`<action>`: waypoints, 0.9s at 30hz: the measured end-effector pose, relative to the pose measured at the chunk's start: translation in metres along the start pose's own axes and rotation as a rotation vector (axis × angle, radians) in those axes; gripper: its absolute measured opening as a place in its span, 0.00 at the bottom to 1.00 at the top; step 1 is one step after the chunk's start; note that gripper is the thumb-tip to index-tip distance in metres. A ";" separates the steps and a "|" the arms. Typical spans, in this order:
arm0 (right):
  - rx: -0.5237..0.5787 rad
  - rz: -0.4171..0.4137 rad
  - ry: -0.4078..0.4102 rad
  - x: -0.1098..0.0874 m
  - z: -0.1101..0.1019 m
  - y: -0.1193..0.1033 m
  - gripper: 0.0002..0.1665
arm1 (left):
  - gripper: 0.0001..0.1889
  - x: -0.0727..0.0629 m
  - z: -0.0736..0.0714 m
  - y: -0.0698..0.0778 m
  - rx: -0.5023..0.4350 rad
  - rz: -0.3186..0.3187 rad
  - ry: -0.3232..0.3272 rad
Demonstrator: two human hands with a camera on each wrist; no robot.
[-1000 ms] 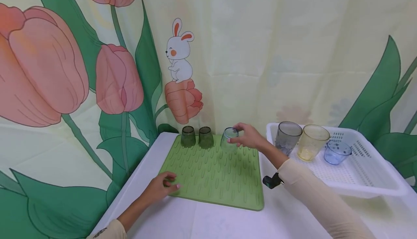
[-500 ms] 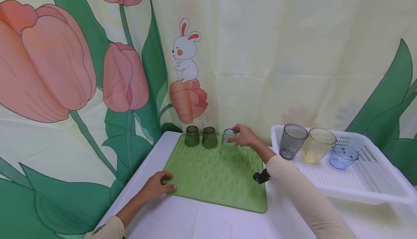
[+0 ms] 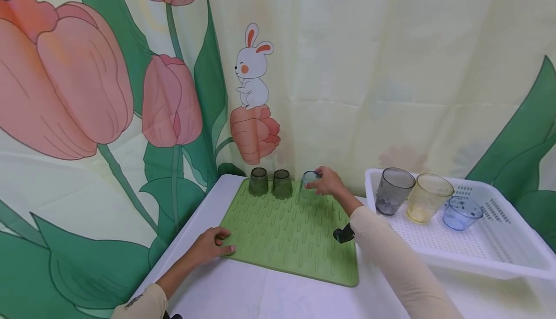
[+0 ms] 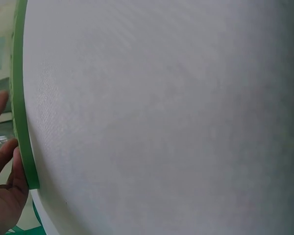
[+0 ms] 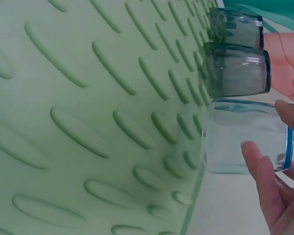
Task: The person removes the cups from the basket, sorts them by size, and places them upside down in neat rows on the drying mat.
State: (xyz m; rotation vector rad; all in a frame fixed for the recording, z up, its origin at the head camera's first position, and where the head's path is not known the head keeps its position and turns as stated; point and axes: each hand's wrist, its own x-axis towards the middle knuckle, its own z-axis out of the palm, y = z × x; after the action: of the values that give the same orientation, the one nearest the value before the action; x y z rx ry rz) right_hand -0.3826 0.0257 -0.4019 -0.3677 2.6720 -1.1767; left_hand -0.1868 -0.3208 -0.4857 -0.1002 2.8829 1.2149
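Pinching one clear glass tumbler with a blue-tinted end (image 5: 225, 139) between thumb and fingertips, the right hand (image 3: 330, 182) is holding it narrow end up at the far edge of a green mat with raised oblong ribs (image 3: 286, 242); whether the tumbler is touching the mat cannot be told. Beside it on the mat, also narrow end up, are standing one smoke-grey glass tumbler (image 3: 282, 185) and its matching neighbour (image 3: 258, 184). The left hand (image 3: 206, 247) is resting at the mat's near left corner, fingers loosely bent, thumb apart. On the right, a white perforated plastic basket (image 3: 460, 246) is holding three pieces, openings up: a tall grey glass (image 3: 393, 192), a tall yellow glass (image 3: 427, 201), a short blue glass (image 3: 462, 215). A white cloth (image 3: 260, 292) is lying beneath; a cream curtain printed with tulips and a rabbit (image 3: 330, 68) is hanging behind.
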 end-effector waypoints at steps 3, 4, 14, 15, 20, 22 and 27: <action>0.002 0.016 0.003 0.003 0.003 0.003 0.43 | 0.27 0.000 0.000 -0.001 0.002 -0.003 -0.004; 0.006 0.018 0.003 0.004 0.003 0.004 0.44 | 0.27 0.001 0.000 -0.002 0.004 -0.003 -0.003; 0.044 0.039 0.002 0.012 0.012 0.011 0.44 | 0.26 0.002 0.001 -0.003 0.006 0.009 0.001; 0.048 0.040 0.003 0.013 0.013 0.012 0.44 | 0.26 0.002 0.001 -0.003 0.007 0.006 0.000; 0.047 0.041 0.016 0.016 0.018 0.016 0.45 | 0.25 0.001 0.001 -0.004 0.014 -0.004 -0.002; 0.047 0.038 0.012 0.017 0.018 0.016 0.45 | 0.25 0.002 0.001 -0.003 0.013 -0.007 0.000; 0.080 0.028 -0.006 0.020 0.020 0.016 0.45 | 0.25 0.002 0.000 -0.003 0.008 -0.005 0.002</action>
State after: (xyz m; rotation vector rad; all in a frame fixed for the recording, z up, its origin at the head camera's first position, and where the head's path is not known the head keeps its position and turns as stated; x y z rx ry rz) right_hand -0.3987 0.0161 -0.4287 -0.3195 2.6066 -1.2671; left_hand -0.1886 -0.3231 -0.4879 -0.1085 2.8867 1.2029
